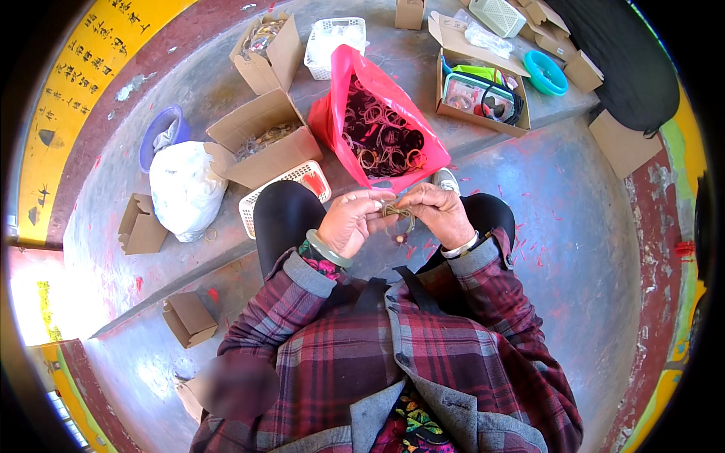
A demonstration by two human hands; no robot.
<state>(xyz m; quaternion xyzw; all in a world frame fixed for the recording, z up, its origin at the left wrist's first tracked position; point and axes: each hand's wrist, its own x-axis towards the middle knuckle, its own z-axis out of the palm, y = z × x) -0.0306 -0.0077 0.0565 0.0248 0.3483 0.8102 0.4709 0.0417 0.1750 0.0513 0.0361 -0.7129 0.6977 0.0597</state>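
Observation:
Between my two hands is a thin olive-tan cord bracelet [399,213], looped and bunched, with a small round bead [400,238] hanging below it. My left hand [347,225] pinches one side of the cord, fingers pointing right. From the other side, the thumb and fingertips of my right hand [442,214] close on it. Both hands are above my lap, between my knees. Just beyond them stands a pink-red plastic bag [343,87], its mouth wide, holding many looped cords [385,140] in dark and pale colours. The exact grip points are partly hidden by my fingers.
Beside my left knee are a white basket [249,215], a cardboard box [260,162] of small items and a stuffed white bag [189,192]. Farther off stand another box [283,57], a white basket [310,57], a carton [483,124] and a turquoise basin [545,74]. A step edge crosses the floor.

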